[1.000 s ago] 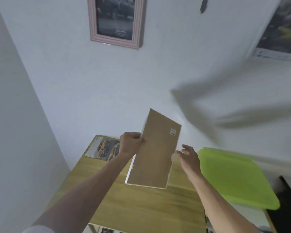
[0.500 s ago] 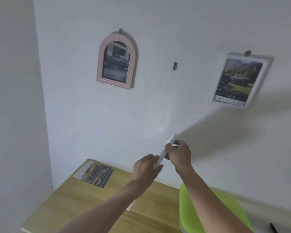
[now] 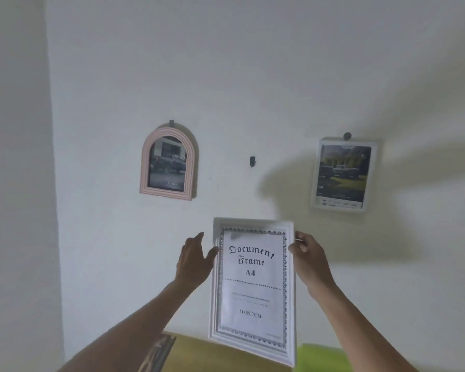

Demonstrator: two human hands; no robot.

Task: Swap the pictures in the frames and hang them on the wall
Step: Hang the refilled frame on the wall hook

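- My left hand (image 3: 196, 261) holds the left edge of the white frame (image 3: 253, 342), thumb pressed on its front edge and the other fingers raised and only loosely bent.
- My right hand (image 3: 310, 260) grips the right edge near the top corner, thumb on the front and fingers wrapped behind.
- The white frame hangs upright between my two hands, in the air above the bench (image 3: 199, 353), its front toward me; the sheet inside reads "Document Frame A4".
- On the bench, a dark printed picture (image 3: 159, 350) shows at the left edge beside my left forearm, and a green tray (image 3: 322, 358) sits at the right.
- On the wall (image 3: 105, 237) behind, a bare hook (image 3: 252, 161) sits above the white frame.
- Left of that hook hangs a pink arched frame (image 3: 145, 167) with a dark vehicle picture.
- Right of the hook hangs a white rectangular frame (image 3: 317, 178) holding a landscape picture with a vehicle.
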